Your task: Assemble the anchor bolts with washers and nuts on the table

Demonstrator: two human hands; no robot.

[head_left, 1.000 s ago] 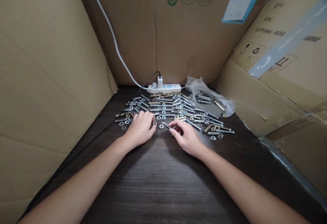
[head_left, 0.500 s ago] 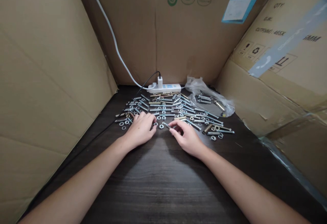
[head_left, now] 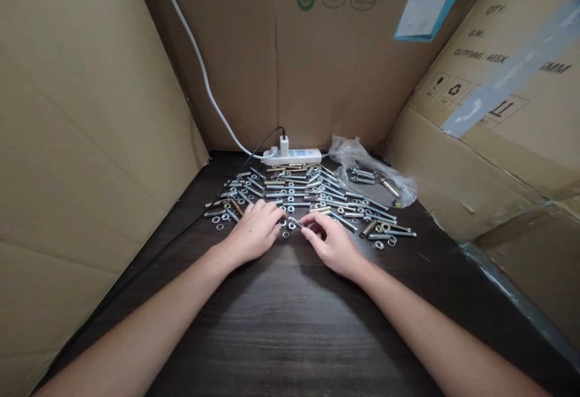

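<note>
My right hand [head_left: 330, 243] pinches a bolt [head_left: 296, 222] between thumb and fingertips, its free end pointing left. Just below that end lies a hex nut [head_left: 291, 226] on the dark table. To the left is my left hand [head_left: 257, 229], palm down with bent fingers and the thumb apart from the index finger. Its index fingertip is close to a flat washer [head_left: 283, 223]; whether it touches it I cannot tell. A thin ring washer [head_left: 286, 235] lies by the left thumb. Beyond both hands, several bolts [head_left: 296, 205], nuts and washers are laid out in rows.
A white power strip [head_left: 299, 156] with a plugged-in charger stands at the back. A clear plastic bag [head_left: 403, 188] with metal fasteners lies back right. A black cable [head_left: 181, 232] crosses the left side. Cardboard walls [head_left: 235, 52] enclose the table.
My left hand has shifted slightly right. The ring at its fingertips now lies on the table nearer me. The bolt in my right hand is almost where it was; the nut appears slightly farther right.
</note>
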